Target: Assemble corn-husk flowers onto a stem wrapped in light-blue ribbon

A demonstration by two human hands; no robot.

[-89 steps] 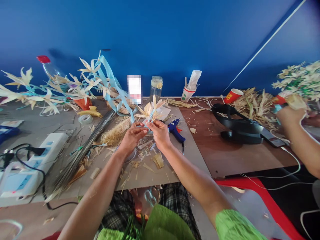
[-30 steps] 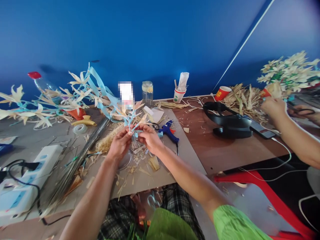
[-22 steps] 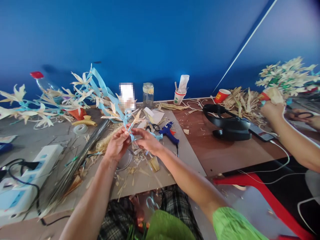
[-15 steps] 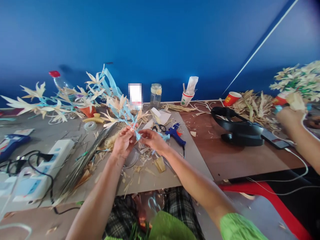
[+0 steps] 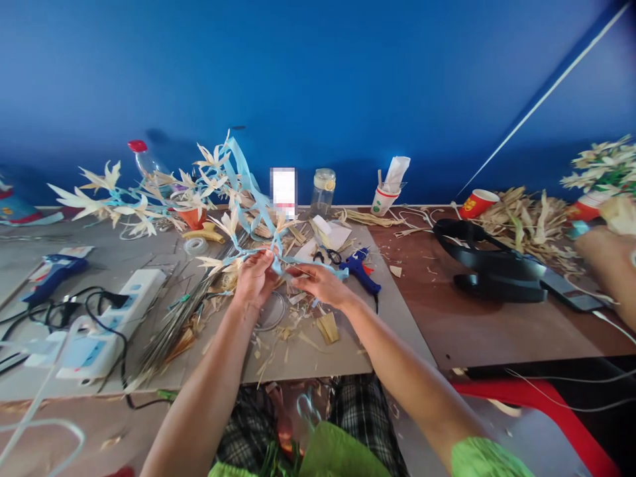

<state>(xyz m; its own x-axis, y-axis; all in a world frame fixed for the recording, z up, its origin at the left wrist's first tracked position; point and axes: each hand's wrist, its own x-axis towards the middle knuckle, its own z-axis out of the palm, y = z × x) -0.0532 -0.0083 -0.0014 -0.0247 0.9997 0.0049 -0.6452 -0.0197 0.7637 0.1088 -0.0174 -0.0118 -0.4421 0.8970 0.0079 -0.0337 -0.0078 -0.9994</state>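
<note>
At the right edge, a co-worker's hand [image 5: 599,248] is cut off, and by the person's fingers the blue ribbon [image 5: 277,265] is hard to make out. Wires [image 5: 179,318] and a glue gun [image 5: 362,270] flank the work. The left hand [image 5: 256,275] pinches a husk-flower sprig [image 5: 243,253] — blossoms just beyond it — while the right hand's [image 5: 320,281] fingers hover near; whether they grip, I cannot tell.

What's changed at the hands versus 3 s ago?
The corn-husk flower sprig has moved left and tipped over, its blooms spread instead of bunched upright. The left hand now pinches its stems; the right hand has come off the flower base, fingertips just right of the left hand's. Whether they grip anything is unclear. Unchanged: glue gun, lidded jar and black headset.
</note>
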